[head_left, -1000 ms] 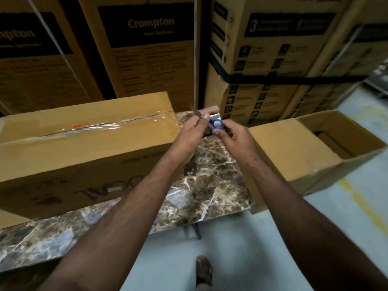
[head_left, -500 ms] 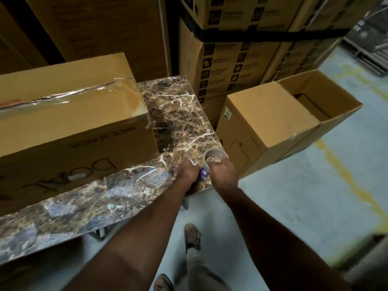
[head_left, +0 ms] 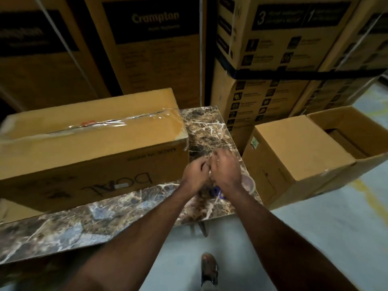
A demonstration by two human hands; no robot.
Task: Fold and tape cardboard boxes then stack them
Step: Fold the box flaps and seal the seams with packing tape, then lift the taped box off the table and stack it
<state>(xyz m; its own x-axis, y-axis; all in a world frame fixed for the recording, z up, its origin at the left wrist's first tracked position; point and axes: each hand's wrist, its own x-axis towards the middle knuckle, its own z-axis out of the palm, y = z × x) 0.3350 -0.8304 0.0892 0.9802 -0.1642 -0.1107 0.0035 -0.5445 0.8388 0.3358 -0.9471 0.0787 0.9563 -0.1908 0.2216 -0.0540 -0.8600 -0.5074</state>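
Long box (head_left: 90,143) lies on its side on the marble tabletop (head_left: 63,225), top seam already covered with clear tape (head_left: 117,122), tape end wrapped a little over the right edge. Both hands meet just right of that box, over the tabletop's near corner. Left hand (head_left: 194,175) has fingers curled; right hand (head_left: 226,171) is blurred above it, fingers bent; whether either grip is clamped on anything I cannot tell. Tape roll (head_left: 248,182) rests on the tabletop just beside the right wrist, a blue-handled tool (head_left: 218,192), likely scissors, lying under the wrist. Judgement: taping of this box looks done, tools set down; next is the lift to stack. To do it well: free both hands fully, press the loose tape end flat at the right edge, then take the box from both short ends, keeping it level. Two smaller boxes stand on the floor right of the tabletop, one closed (head_left: 298,152), one open (head_left: 352,131). Mind the roll near the corner; a sweep of the forearm could knock it off.
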